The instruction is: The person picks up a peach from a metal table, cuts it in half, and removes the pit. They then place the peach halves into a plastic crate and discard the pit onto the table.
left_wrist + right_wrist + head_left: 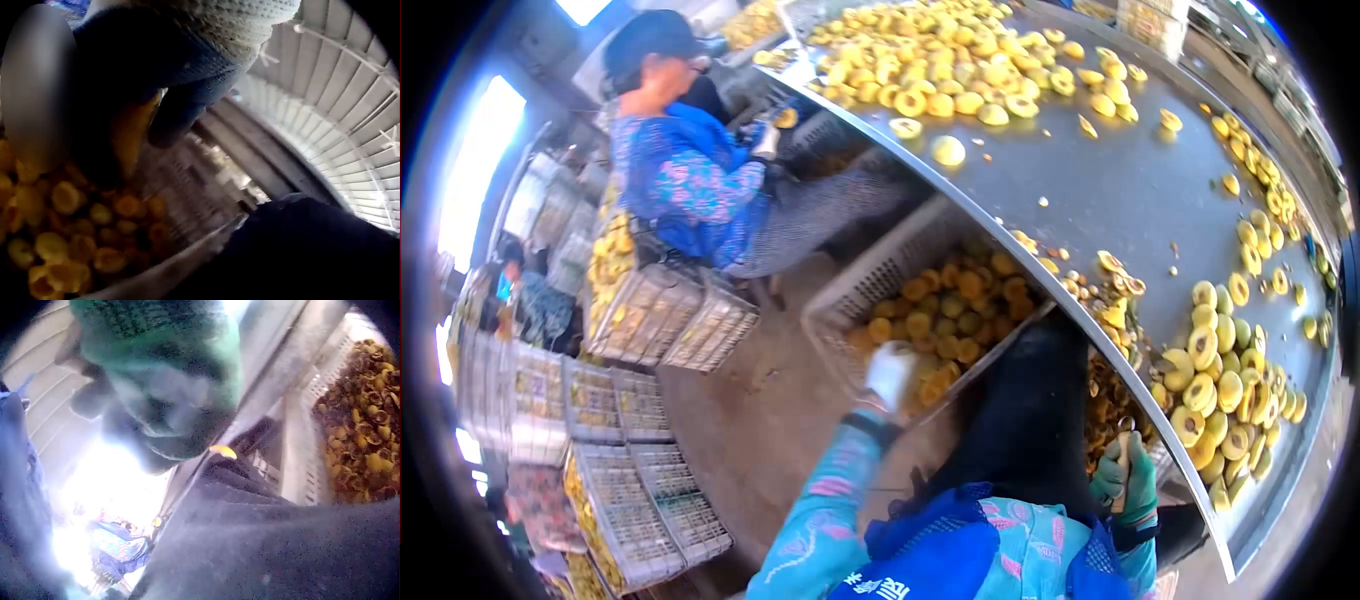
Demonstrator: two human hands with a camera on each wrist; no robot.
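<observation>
My left hand (890, 373), in a white glove with a blue palm, is over the near side of a plastic crate (840, 290) of halved yellow peaches. In the left wrist view its fingers curl round a yellow peach half (134, 128), partly hidden by the dark palm. Below it lie more peach halves (65, 197). The right hand (1138, 478), gloved in green, grips a pitting spoon by its pale handle (1120, 465), the small metal tip pointing up. This hand is beside the metal table's edge, above my lap.
A metal table (1090, 190) holds heaps of peach halves (1220, 390). Under its edge, a second crate (306, 450) contains brown and yellow pieces. Another person (690, 170) sits at the far left, near stacked crates (640, 490).
</observation>
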